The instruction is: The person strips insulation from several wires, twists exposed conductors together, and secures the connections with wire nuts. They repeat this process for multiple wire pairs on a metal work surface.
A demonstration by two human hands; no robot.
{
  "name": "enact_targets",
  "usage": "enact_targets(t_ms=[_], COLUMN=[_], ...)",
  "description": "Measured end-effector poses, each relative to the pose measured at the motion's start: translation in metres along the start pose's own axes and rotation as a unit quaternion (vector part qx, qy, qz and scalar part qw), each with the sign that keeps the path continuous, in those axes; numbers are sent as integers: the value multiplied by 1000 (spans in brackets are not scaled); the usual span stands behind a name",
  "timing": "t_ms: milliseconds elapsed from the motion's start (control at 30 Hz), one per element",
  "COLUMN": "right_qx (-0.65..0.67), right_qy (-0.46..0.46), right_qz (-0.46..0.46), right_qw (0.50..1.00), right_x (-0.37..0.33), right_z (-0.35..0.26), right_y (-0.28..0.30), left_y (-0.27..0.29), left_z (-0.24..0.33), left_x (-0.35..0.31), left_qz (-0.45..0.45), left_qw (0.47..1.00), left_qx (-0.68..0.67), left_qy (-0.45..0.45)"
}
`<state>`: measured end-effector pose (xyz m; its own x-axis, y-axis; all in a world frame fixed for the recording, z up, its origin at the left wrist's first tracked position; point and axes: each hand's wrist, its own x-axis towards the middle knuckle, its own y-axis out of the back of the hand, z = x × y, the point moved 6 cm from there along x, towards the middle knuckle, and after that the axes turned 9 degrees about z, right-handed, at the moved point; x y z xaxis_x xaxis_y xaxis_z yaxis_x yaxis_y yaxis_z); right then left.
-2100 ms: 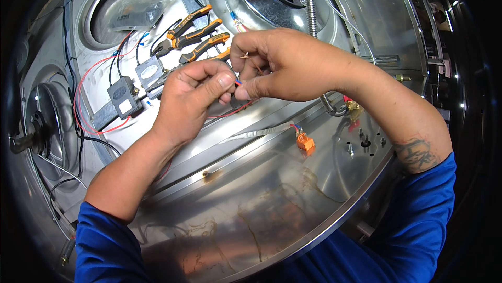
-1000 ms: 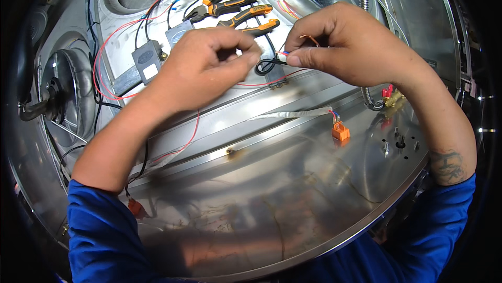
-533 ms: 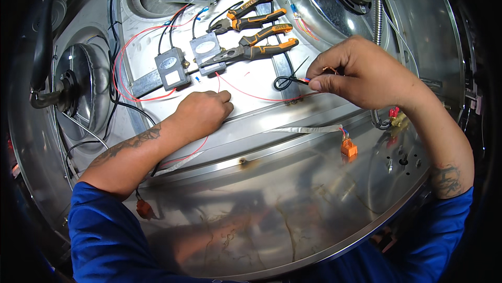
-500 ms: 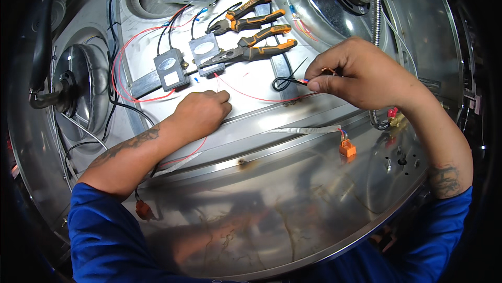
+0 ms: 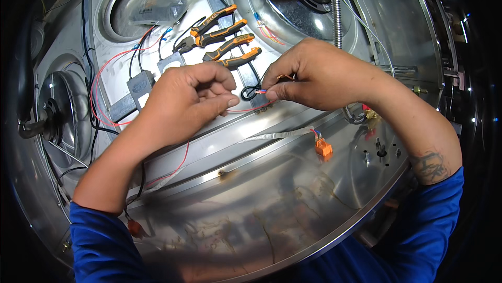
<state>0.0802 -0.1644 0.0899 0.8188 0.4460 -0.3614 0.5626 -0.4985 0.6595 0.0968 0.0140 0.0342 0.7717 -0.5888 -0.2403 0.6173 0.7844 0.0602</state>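
My right hand (image 5: 306, 76) pinches the end of a thin cable between thumb and forefinger; red and blue wire ends (image 5: 261, 91) stick out to its left. A coiled black cable (image 5: 248, 93) lies beside them. Bare copper strands show over the knuckles. My left hand (image 5: 196, 94) hovers to the left, thumb and forefinger apart, its other fingers curled. A thin red wire (image 5: 248, 109) runs from below the left thumb to beneath my right hand; I see no firm grip on it. Two orange-and-black pliers (image 5: 222, 32) (image 5: 235, 53) lie beyond.
Two grey boxes (image 5: 140, 87) (image 5: 170, 62) with wires sit behind my left arm. An orange connector (image 5: 323, 148) on a sleeved lead rests on the metal panel (image 5: 235, 210). A flexible metal hose (image 5: 335, 16) hangs at the right. Round metal bowls (image 5: 298, 16) and a plastic bag (image 5: 164, 0) lie farther back.
My left hand has lifted from the panel near the grey boxes and moved toward my right hand, its fingers parting. My right hand keeps its pinch. The whole view has shifted slightly.
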Motion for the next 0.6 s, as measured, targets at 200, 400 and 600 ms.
enact_targets(t_ms=[200,400,600], right_qx=[-9,-20,-13], right_qy=[-19,-4,-42], right_qz=[-15,1,-7], right_qw=[1000,1000,999], right_x=[0,1,1], right_z=[1,1,3], right_y=[0,1,1], left_y=[-16,-17,-16], left_z=[-27,-32,-42], left_x=[14,13,16], left_qz=[-24,-4,-58], left_qw=[985,960,958], left_qx=[-148,-265,-272], left_qy=[88,94,76])
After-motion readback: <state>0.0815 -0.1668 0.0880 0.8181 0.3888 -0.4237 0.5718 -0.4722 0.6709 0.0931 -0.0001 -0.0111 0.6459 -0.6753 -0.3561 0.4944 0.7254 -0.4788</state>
